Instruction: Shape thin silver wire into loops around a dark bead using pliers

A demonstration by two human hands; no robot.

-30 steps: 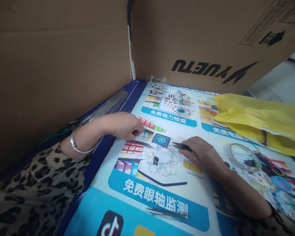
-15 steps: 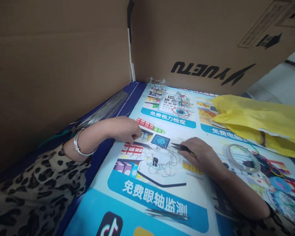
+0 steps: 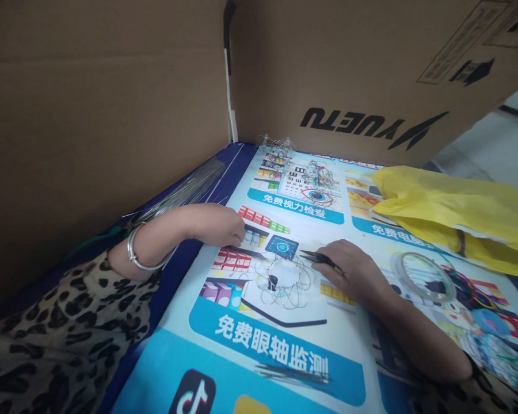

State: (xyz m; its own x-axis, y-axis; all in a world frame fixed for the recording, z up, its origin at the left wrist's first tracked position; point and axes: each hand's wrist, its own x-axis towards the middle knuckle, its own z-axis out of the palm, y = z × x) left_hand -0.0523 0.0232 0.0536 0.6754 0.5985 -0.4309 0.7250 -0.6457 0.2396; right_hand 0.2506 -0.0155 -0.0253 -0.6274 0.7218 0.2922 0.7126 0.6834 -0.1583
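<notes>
My right hand (image 3: 354,271) is wrapped round small dark-jawed pliers (image 3: 319,259), their tips pointing left above the poster. Below and left of those tips lies a ring of thin wire loops (image 3: 302,287), shaped like a flower. My left hand (image 3: 220,225), with a silver bangle at the wrist, is closed over the poster, up and left of the wire ring. Its fingertips are pressed together; what they hold, if anything, is too fine to make out.
A bundle of straight wires (image 3: 190,187) lies on blue cloth beside the cardboard wall (image 3: 112,103). More wire shapes (image 3: 319,175) sit at the back. Rightward are a yellow bag (image 3: 449,201), a clear tape roll (image 3: 451,293) and coloured cords (image 3: 475,290). Dark short wires (image 3: 293,376) lie in front.
My left hand has shifted slightly left, away from the wire ring, and its fingers have drawn in. My right hand with the pliers and the wire ring have hardly moved.
</notes>
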